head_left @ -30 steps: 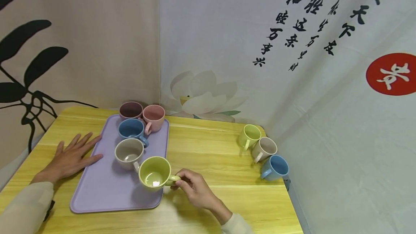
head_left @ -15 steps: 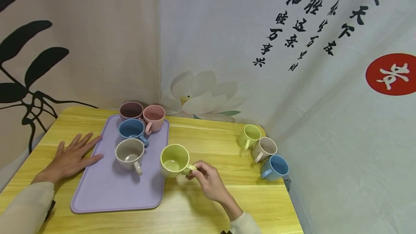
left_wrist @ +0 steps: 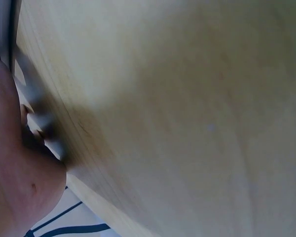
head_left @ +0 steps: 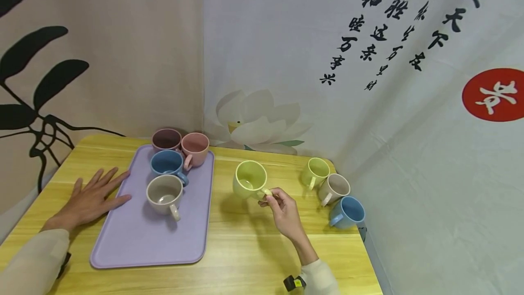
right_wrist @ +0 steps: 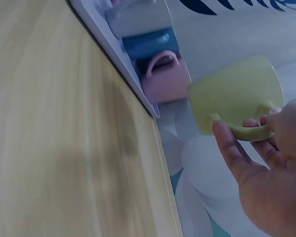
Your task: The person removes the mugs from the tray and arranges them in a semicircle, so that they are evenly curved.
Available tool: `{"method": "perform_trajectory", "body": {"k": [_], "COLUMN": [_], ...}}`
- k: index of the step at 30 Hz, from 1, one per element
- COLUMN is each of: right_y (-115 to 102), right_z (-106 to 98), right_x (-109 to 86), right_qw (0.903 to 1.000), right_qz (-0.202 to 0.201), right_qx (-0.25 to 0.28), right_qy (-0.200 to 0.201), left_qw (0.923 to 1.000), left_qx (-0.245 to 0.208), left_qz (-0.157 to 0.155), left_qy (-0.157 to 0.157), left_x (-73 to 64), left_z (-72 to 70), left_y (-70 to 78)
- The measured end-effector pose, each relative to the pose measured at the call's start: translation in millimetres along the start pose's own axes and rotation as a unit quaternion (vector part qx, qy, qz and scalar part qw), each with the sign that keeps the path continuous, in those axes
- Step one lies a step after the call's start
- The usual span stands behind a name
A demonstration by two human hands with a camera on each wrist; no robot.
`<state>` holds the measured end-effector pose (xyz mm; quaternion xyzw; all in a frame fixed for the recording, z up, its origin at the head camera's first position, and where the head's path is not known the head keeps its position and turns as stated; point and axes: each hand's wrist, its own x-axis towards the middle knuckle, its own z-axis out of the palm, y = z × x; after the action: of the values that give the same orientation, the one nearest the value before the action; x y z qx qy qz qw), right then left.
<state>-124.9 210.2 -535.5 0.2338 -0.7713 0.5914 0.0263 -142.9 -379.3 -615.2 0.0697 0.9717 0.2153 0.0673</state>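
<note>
aloft, right fingers [right_wrist: 232, 152] hold 1 green cup [right_wrist: 237, 91].

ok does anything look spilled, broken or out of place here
No spill or breakage shows. One slight oddity: the blue cup off the tray stands very close to the right edge of the table, where a knock might send it off.

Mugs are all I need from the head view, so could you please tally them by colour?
Yellow-green mugs: 2
Blue mugs: 2
Greyish-beige mugs: 2
Pink mug: 1
Dark purple mug: 1
Total: 8
</note>
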Motion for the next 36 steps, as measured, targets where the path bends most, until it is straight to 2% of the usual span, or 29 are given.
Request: {"method": "perform_trajectory", "body": {"k": [8,18,28,36], "right_y": [5.6,14.7,31.3,43.3], "right_z": [-13.8,-18.8,-23.9,-29.7], "right_x": [7.5,14.2,21.5,25.9], "right_qw": [0.9972,0.9842,0.9618,0.9479], "right_qz": [0.037,0.094,0.134,0.157], "right_qx": [-0.001,-0.011,-0.047,-0.076], "right_qy": [0.064,0.15,0.234,0.267], "left_qw": [1.0,1.0,1.0,0.9999], "left_qx": [-0.003,-0.007,-0.009,-0.009], "left_qz": [-0.001,-0.001,0.002,-0.004], "left_qy": [0.005,-0.001,0.001,-0.002], "left_x": [-0.7,-0.1,0.2,1.1], "left_z": [1.4,1.4,0.1,2.6], "left_y": [0.2,-1.7,-1.1,-2.1]}}
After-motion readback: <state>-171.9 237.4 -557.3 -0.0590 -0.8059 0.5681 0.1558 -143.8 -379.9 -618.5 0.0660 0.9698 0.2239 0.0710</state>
